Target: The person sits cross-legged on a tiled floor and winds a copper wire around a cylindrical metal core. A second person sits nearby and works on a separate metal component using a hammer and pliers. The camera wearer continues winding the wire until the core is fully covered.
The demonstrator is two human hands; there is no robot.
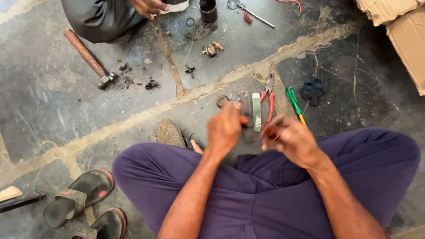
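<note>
I sit cross-legged in purple trousers (248,194) on a cracked stone floor. My left hand (225,128) is closed, with a small orange-red piece showing at its fingertips. My right hand (292,139) is closed around a small reddish part, blurred by motion. Both hands hover close together above the tools lying before me: red-handled pliers (269,99), a flat green-grey file-like bar (256,111), a green-handled screwdriver (294,102) and a metal ring (221,101).
A hammer (88,59) lies at upper left near dark debris. Another person's hand (148,6) and grey-clad knee are at the top, beside a dark cylinder (208,11). Sandals (79,197) lie at lower left. Cardboard boxes (403,31) stand at upper right. A black rag (312,90) lies on the floor.
</note>
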